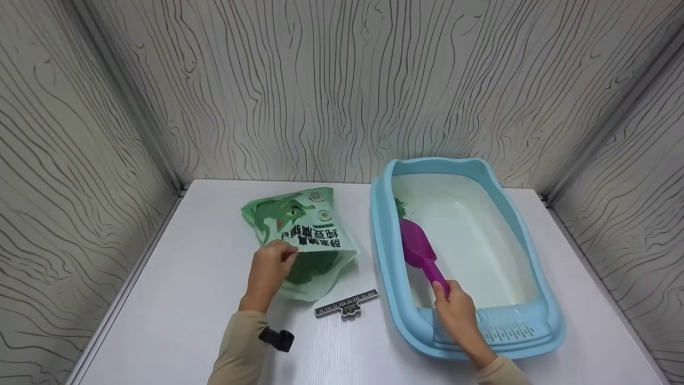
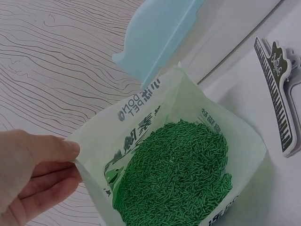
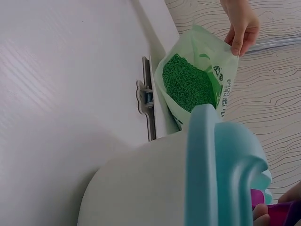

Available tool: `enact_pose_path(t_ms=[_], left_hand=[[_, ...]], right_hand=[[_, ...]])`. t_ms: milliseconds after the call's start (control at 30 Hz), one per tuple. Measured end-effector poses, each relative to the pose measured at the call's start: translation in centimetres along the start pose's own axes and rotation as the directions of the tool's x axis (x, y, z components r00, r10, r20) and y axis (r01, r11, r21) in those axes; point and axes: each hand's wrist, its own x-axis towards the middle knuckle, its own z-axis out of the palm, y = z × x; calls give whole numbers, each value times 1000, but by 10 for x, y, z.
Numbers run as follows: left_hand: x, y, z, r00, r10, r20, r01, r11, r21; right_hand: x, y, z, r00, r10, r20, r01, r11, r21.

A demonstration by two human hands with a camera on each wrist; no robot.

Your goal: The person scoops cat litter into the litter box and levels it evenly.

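Observation:
My left hand (image 1: 271,270) pinches the upper edge of a pale green cat litter bag (image 1: 320,219) between thumb and fingers. The bag's mouth gapes, showing green litter pellets (image 2: 176,174) inside. On the right, my right hand (image 1: 457,310) grips the handle of a magenta scoop (image 1: 417,243). The scoop's bowl is inside the blue-rimmed litter box (image 1: 387,256), close to its left wall. A small patch of green pellets (image 1: 400,207) lies on the box floor just beyond the scoop. In the right wrist view, the box rim hides most of the scoop.
A long clip (image 1: 346,305) with a piano-key pattern lies on the white table (image 1: 187,278) between bag and box. Wood-grain patterned panels (image 1: 320,96) enclose the table at the back and both sides. A black strap sits on my left sleeve (image 1: 240,337).

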Motion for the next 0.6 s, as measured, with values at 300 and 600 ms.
enact_pose_path(t_ms=[300,600], left_hand=[[-2,-2,2,1000,0,-8,0,1000,3],[-1,-2,2,1000,16,-17,-17,1000,-18]], right_hand=[[-3,-1,5,998,64,25,-64,998,-6],[-12,-8,12,994,85,67,-90,993,78]])
